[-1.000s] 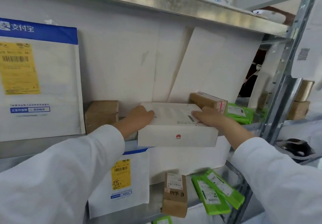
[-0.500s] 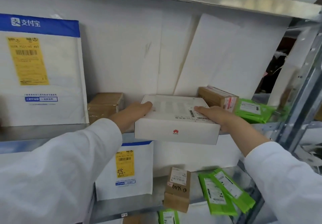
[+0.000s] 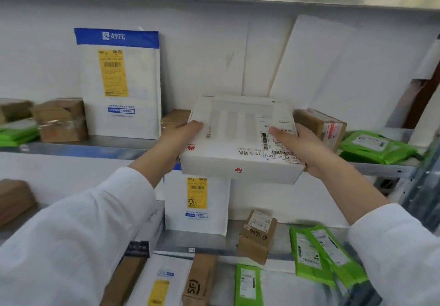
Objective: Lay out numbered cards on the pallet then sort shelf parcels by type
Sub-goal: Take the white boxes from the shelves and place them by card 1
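- The left hand (image 3: 178, 139) is gripping the white box (image 3: 238, 136) at its left edge, fingers (image 3: 194, 125) curling over the top; the others are hidden underneath.
- The right hand (image 3: 302, 150) is clasping the right edge, thumb lying on the label.
- Both forearms are reaching forward and up out of white sleeves (image 3: 78, 234).
- The box is lying flat, its long axis running left to right and its logo side facing the person, its near side jutting past the shelf (image 3: 95, 144) edge.

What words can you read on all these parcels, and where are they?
"支付宝": on the tall white mailer's blue band.
"SF": on the bottom brown box.
The white box: red logo, label print too blurred.
Yellow stickers, green bags: too small.
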`<action>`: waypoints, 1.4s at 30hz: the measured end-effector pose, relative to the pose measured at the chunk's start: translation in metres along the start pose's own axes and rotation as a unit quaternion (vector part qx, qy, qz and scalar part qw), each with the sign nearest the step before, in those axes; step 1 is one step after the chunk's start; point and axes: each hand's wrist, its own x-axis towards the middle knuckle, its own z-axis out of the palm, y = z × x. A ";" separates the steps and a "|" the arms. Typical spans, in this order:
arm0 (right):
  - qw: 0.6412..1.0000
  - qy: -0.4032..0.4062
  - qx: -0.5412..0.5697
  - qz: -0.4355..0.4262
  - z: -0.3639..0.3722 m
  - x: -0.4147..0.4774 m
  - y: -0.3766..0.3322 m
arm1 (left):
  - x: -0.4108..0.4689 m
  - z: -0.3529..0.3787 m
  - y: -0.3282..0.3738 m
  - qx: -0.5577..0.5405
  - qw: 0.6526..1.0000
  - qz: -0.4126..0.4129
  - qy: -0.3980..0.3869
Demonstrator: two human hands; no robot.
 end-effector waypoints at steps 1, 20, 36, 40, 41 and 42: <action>1.000 -0.007 0.008 -0.019 0.007 -0.005 -0.002 | -0.008 -0.008 -0.002 -0.016 1.000 0.016 0.015; 0.975 -0.206 0.046 -0.076 0.248 -0.108 0.011 | -0.189 -0.229 -0.105 -0.038 0.971 0.022 0.236; 0.862 -0.500 0.033 -0.076 0.559 -0.322 -0.011 | -0.458 -0.469 -0.184 -0.040 0.851 -0.059 0.520; 0.830 -0.550 0.044 -0.075 0.611 -0.377 -0.018 | -0.518 -0.504 -0.195 -0.036 0.820 -0.063 0.567; 0.823 -0.561 0.047 -0.073 0.623 -0.390 -0.019 | -0.531 -0.512 -0.197 -0.036 0.813 -0.064 0.578; 0.815 -0.573 0.047 -0.074 0.636 -0.404 -0.021 | -0.546 -0.520 -0.200 -0.033 0.805 -0.066 0.589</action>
